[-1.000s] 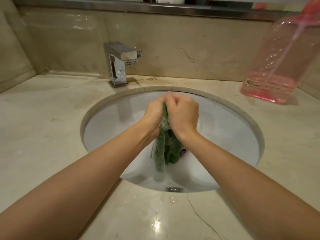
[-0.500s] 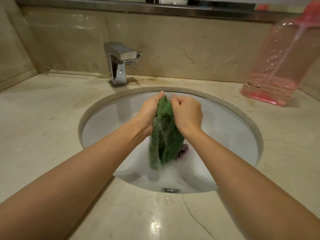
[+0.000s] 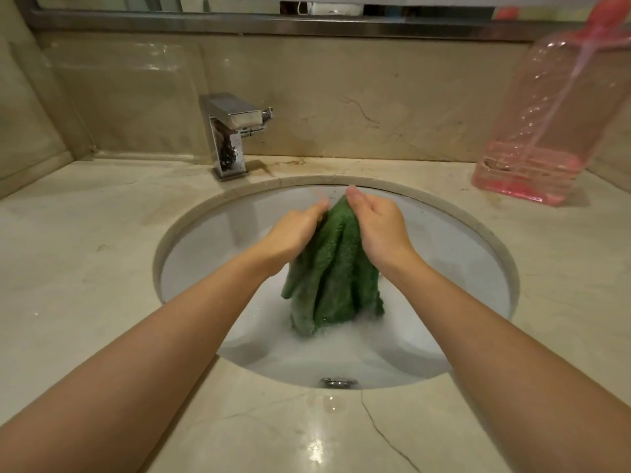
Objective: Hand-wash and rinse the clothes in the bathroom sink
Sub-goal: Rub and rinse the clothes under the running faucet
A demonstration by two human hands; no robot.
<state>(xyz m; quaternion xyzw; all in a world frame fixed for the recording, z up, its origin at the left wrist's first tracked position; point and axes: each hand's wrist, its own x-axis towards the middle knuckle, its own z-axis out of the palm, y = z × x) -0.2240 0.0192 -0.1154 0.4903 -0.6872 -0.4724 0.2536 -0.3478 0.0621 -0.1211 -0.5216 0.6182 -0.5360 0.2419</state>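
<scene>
Your left hand and right hand pinch one green terry cloth by its top, its hem trailing in soapy water in the one round white sink. One square chrome tap and one pink plastic bottle stand behind.

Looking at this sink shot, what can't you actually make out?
All in the head view:
- Fingers of the left hand and right hand: tucked behind the green cloth.
- The cloth's lower end: sunk in suds in the sink.
- Pink bottle: top cut off by the frame edge.
- Faucet outlet: faces away.
</scene>
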